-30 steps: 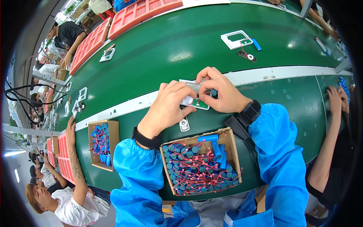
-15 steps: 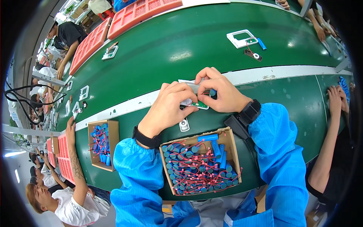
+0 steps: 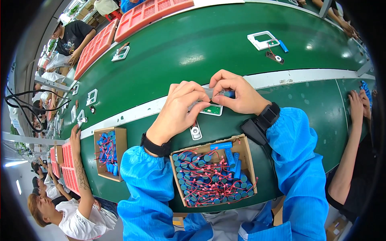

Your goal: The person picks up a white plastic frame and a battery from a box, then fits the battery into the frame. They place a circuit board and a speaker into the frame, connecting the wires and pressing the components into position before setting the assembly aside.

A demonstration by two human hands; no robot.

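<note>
A white plastic frame with a green circuit board (image 3: pixel 212 109) lies between my hands at the pale rail. My left hand (image 3: pixel 177 110) is closed at its left side, thumb and fingertips pinched over the frame. My right hand (image 3: pixel 240 95) pinches close beside it; thin dark wires show between the fingertips, but what it grips is mostly hidden. Behind the right fingers part of a blue cylindrical battery (image 3: pixel 229 94) shows. Below the left hand lies a small white piece with a round part (image 3: pixel 196 131), wires running up from it.
Nearer me stands a cardboard box (image 3: pixel 253 160) of blue batteries with red wires; another box (image 3: pixel 122 154) is to its left. On the green belt (image 3: pixel 181 44) lie white frames (image 3: pixel 257 41). Pink trays (image 3: pixel 96 48) line its far side. Co-workers sit left and right.
The frames on the green belt have shifted slightly to the right. My left fingers have lifted a little off the circuit board, and more of the board shows. The right hand has moved slightly.
</note>
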